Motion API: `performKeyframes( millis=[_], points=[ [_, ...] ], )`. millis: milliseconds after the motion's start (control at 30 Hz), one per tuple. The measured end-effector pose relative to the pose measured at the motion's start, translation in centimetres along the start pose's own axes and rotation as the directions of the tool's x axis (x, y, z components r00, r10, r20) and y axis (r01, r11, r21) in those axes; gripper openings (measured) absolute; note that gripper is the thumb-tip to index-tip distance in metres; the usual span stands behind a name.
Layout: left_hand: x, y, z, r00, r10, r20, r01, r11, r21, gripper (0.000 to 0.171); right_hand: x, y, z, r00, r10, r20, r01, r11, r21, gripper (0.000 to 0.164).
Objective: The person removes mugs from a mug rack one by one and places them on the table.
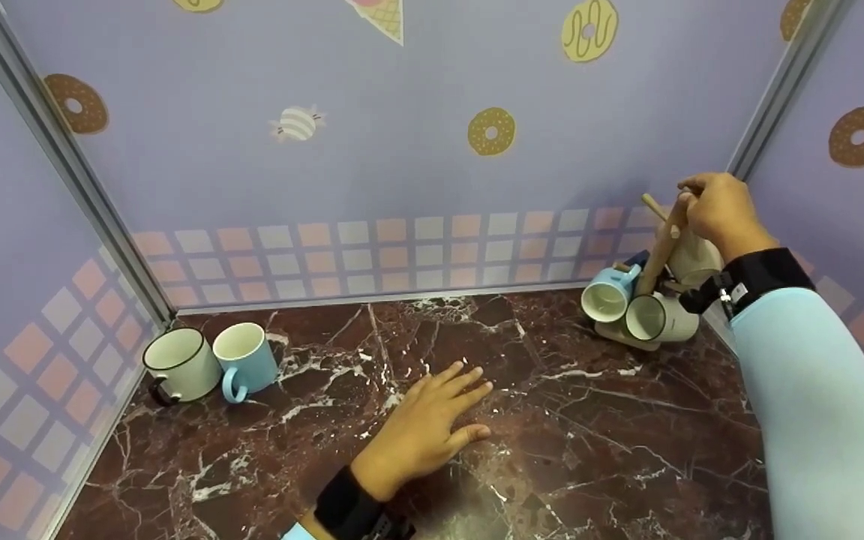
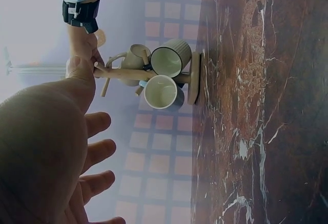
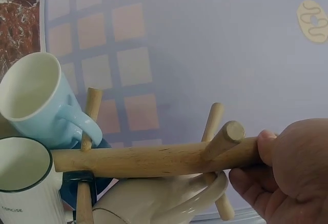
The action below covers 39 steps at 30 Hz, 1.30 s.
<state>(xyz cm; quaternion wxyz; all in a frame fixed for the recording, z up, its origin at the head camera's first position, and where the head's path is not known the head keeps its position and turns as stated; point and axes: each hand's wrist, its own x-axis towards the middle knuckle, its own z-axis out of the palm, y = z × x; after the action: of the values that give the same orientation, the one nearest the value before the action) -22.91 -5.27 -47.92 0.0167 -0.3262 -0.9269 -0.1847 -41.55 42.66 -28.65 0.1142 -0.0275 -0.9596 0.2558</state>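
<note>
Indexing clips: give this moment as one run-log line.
right hand: grips wooden mug rack | left hand: fingers spread | white mug, blue mug: on table, left side

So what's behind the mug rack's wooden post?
Beyond the post, parts of a dark blue object and a cream vessel show in the right wrist view; what the post covers can't be seen.

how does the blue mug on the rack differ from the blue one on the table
The hanging mug is tipped, mouth toward the head camera; the table mug stands upright, mouth up. A peg runs through the hanging mug's handle; the table mug's handle is free. Both are light blue outside and pale inside.
</note>
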Motion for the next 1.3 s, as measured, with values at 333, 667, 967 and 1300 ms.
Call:
performKeyframes(
  millis=[333,667,967,1300],
  points=[
    [0.09,-0.1,0.11,1.0,0.001,-0.001,-0.001,1.0,-0.011,0.067,0.13,0.25,0.12,0.999,0.032,-0.036,-0.031,0.999,0.022,0.045],
    [0.06,-0.11,0.1,1.0,-0.017,0.003,0.017,1.0,0.0,0.073,0.21,-0.28,0.36,0.996,0.067,-0.064,-0.065,0.997,0.031,0.047],
    [-0.02,-0.16,0.37,0.999,-0.033,0.009,0.033,0.999,-0.001,0.077,0.06,-0.34,0.67,0.99,0.038,-0.138,-0.035,0.999,0.027,0.048],
    [-0.06,-0.3,0.24,0.999,-0.036,0.017,0.036,0.999,0.005,0.078,-0.1,-0.52,0.48,0.986,0.041,-0.159,-0.037,0.999,0.033,0.05]
  ],
)
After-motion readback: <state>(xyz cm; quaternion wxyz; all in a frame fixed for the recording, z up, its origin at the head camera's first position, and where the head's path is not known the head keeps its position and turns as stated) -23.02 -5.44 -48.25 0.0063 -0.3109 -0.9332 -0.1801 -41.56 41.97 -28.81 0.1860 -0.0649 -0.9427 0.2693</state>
